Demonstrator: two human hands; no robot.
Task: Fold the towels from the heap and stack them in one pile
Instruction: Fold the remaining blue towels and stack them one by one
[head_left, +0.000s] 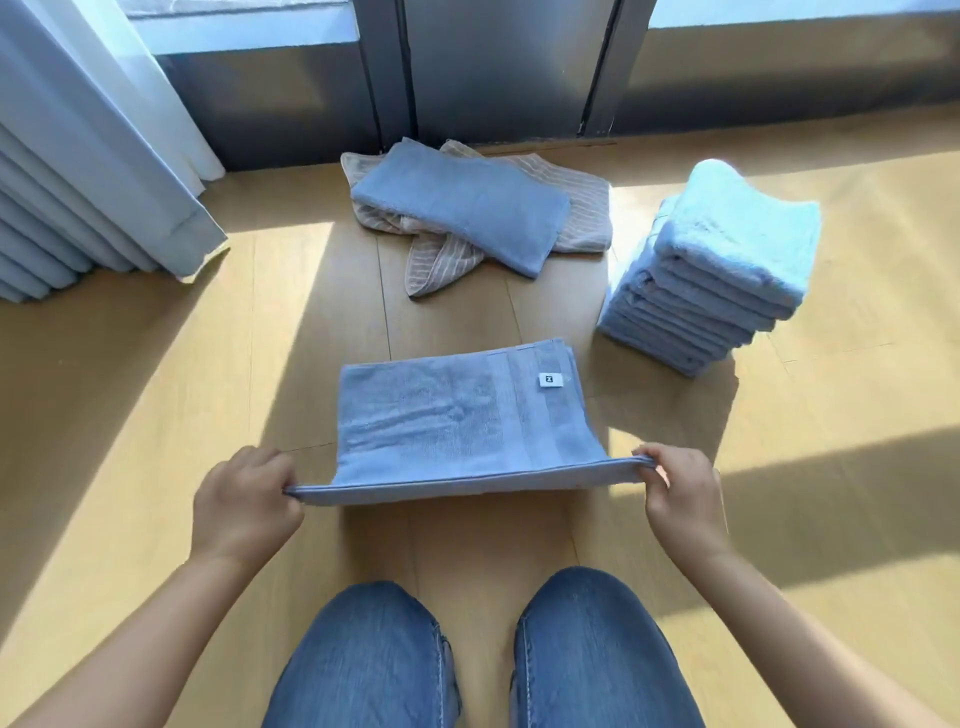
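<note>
Head view: left hand (244, 499) and right hand (675, 493) pinched near corners of the blue towel (457, 415). Its illegible white tag (550, 380) lay at 1 o'clock.

Blue towel (457, 421) between both hands (244, 506)

A pale wooden floor (156, 415), streaked with sunlight, lies beneath the left hand (244, 504) and the right hand (680, 499). A pleated blue-white curtain (78, 171) hangs well ahead and outward of the left hand. Dark grey window frames (498, 67) stand far ahead, between both hands.

Floor (156, 395) open left; towel pile (727, 260) blocks rt.
</note>
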